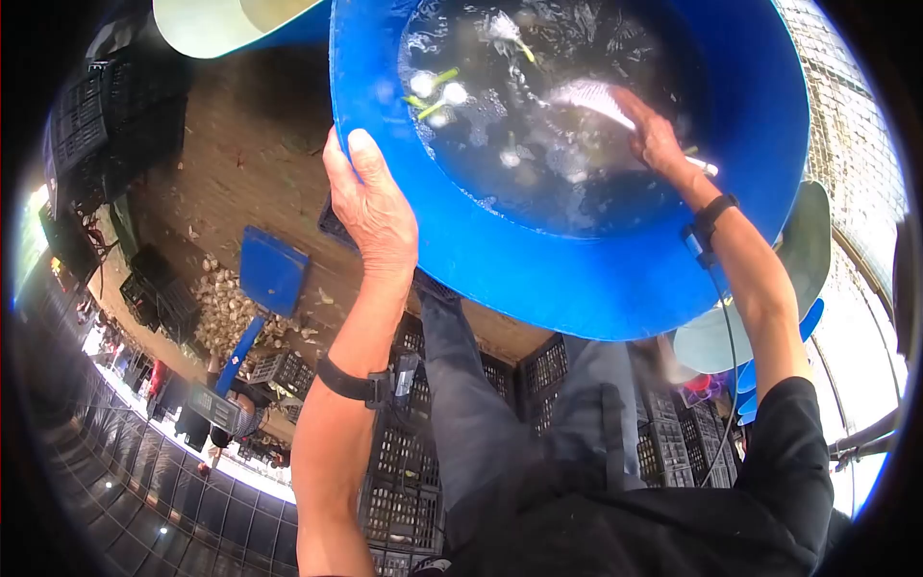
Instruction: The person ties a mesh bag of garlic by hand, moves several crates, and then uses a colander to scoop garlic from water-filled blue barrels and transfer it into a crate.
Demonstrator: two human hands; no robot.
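Observation:
A big round blue tub [538,279] of dark, foamy water fills the upper part of the head view. My left hand [377,216] grips its near left rim, fingers closed over the edge. Inside, my right hand [657,139] is closed around the handle of a white slotted skimmer [594,97]. Its ribbed head is partly blurred at the water, and the handle end pokes out by my wrist. White bulbs with green stems [437,93], garlic-like, float at the left. Another bulb [505,29] drifts at the top, and several more show paler around the middle.
Black plastic crates [399,490] stand around my legs. On the floor to the left lie a blue shovel [272,272] and a heap of pale bulbs [223,306]. A pale container [226,24] is at the upper left. White mesh [856,125] borders the right side.

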